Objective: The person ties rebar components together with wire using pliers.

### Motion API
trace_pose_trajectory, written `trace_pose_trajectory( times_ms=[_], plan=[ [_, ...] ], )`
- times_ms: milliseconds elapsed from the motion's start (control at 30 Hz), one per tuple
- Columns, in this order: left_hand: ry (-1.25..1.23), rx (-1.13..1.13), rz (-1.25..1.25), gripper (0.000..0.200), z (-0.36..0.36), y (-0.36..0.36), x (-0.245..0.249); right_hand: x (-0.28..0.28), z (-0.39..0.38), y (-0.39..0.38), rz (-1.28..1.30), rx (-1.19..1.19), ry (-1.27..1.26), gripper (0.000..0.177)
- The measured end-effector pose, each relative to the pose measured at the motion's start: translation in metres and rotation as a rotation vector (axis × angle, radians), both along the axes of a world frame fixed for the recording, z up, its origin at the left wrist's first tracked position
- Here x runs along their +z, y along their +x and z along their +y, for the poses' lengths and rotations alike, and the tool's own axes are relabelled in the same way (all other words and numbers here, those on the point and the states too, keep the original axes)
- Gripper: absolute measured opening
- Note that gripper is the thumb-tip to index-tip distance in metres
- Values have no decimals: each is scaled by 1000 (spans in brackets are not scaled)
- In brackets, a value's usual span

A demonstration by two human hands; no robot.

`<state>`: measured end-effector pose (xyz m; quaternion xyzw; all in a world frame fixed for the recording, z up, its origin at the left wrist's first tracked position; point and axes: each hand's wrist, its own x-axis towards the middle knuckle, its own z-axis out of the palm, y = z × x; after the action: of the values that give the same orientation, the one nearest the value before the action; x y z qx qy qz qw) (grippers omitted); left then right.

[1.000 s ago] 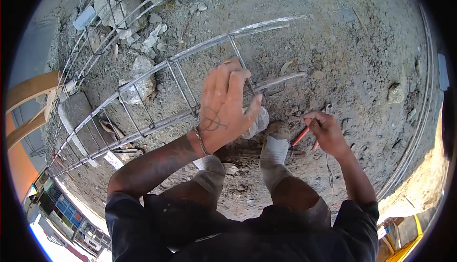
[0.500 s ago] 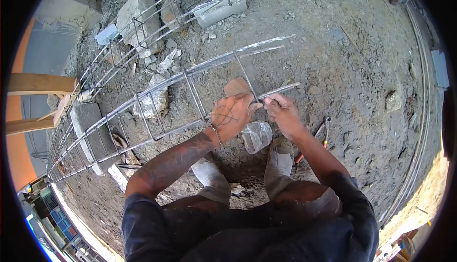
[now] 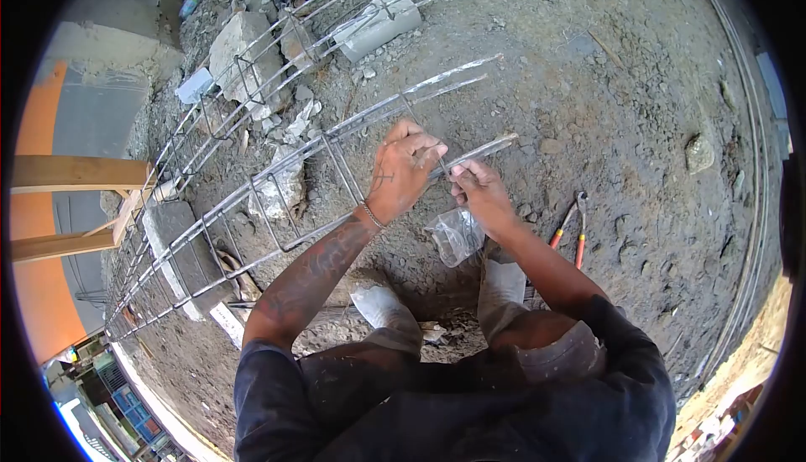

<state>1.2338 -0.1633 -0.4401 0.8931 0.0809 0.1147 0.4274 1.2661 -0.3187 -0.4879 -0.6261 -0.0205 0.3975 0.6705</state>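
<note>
A steel rebar cage (image 3: 302, 151) with thin square stirrups slants across the ground in front of me. Near its right end, my left hand (image 3: 401, 170) is closed, thumb and fingers pinched beside the last stirrup (image 3: 410, 109). My right hand (image 3: 482, 196) faces it with fingertips pressed together, just under the lower bar's end (image 3: 495, 147). Whatever is between the fingers of either hand is too small to make out. Below the right hand lies a clear plastic bag (image 3: 456, 239). Pincers (image 3: 571, 231) with red and yellow handles rest on the dirt to the right.
A second rebar cage (image 3: 277, 50) runs behind the first, near concrete lumps (image 3: 243, 55) and a pale cylinder (image 3: 378, 23). A concrete block (image 3: 176, 248) sits under the near cage. Wooden beams (image 3: 75, 173) jut in at left; long bars (image 3: 747, 176) lie at right.
My left hand has turned and lifted slightly, its fingers now higher on the stirrup. My right hand has shifted a little left and down. The view has turned, showing more of the pincers.
</note>
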Motion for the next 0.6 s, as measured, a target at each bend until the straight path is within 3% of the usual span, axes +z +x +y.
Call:
trace_pose_trajectory(
  times_ms=[67, 133, 367, 433, 600],
  plan=[
    [-97, 13, 29, 15, 0, -1, 1, -3, 0, -8, -132, 19, -104, 23],
    [-99, -5, -37, 16, -1, 0, 2, -25, -1, -22, -777, -169, -129, 29],
    [-216, -102, -37, 18, 4, -15, 10, 0, 5, -14, -687, -4, -160, 26],
    [-493, -227, 16, 21, 7, -23, 11, -6, 4, -11, -762, 22, -143, 23],
    [-385, -339, 221, 28, 21, -18, 12, -11, 5, -12, -800, -4, -176, 19]
  ],
)
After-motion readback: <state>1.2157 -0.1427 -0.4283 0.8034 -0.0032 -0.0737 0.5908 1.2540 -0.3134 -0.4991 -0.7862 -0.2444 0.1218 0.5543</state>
